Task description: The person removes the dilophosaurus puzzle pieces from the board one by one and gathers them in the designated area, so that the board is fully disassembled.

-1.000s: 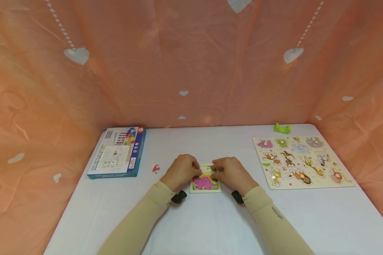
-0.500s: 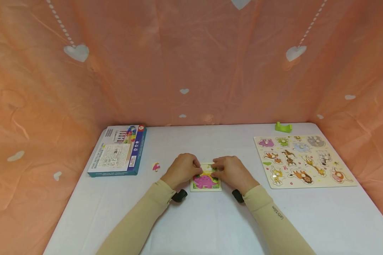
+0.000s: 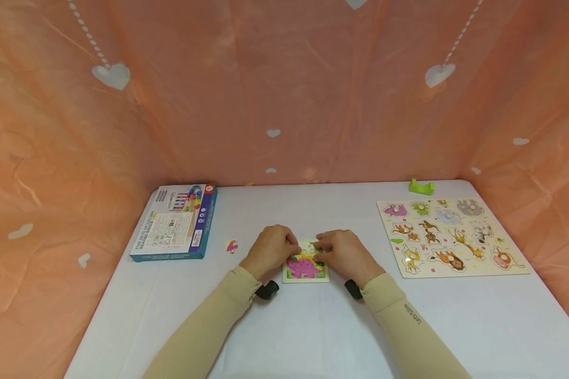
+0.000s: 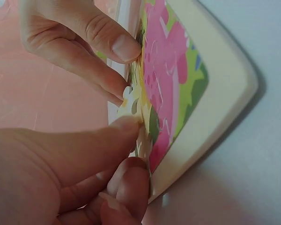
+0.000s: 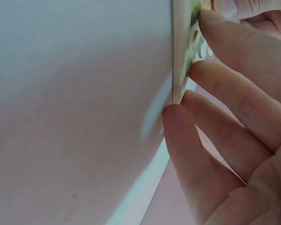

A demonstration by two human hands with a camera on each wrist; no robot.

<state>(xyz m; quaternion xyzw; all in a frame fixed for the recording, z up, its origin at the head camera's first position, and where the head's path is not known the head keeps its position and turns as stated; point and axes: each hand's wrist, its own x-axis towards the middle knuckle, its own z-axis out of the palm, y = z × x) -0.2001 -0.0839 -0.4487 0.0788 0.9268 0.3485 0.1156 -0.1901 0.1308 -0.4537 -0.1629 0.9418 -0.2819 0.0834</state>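
Observation:
A small square jigsaw puzzle (image 3: pixel 305 269) with a pink dinosaur picture and a pale border lies flat on the white table. My left hand (image 3: pixel 271 250) is over its upper left part. In the left wrist view, that thumb and bent fingers pinch a small yellow-and-white puzzle piece (image 4: pixel 127 105) at the picture's surface. At the upper right of the puzzle is my right hand (image 3: pixel 347 255), its thumb on the picture and its other fingertips along the border, holding it. Left of my left hand lies a loose pink-and-white puzzle piece (image 3: pixel 232 246).
A blue-and-white box (image 3: pixel 170 226) lies at the back left. On the right is a large animal peg puzzle board (image 3: pixel 441 239), with a green plastic holder (image 3: pixel 421 187) behind it. Orange cloth with pale hearts (image 3: pixel 284 95) encloses the table's back and sides.
Both hands stay at the puzzle with only slight finger movement; the left fingertips shift a little. The whole head view tilts slightly, and the other things on the table stay put.

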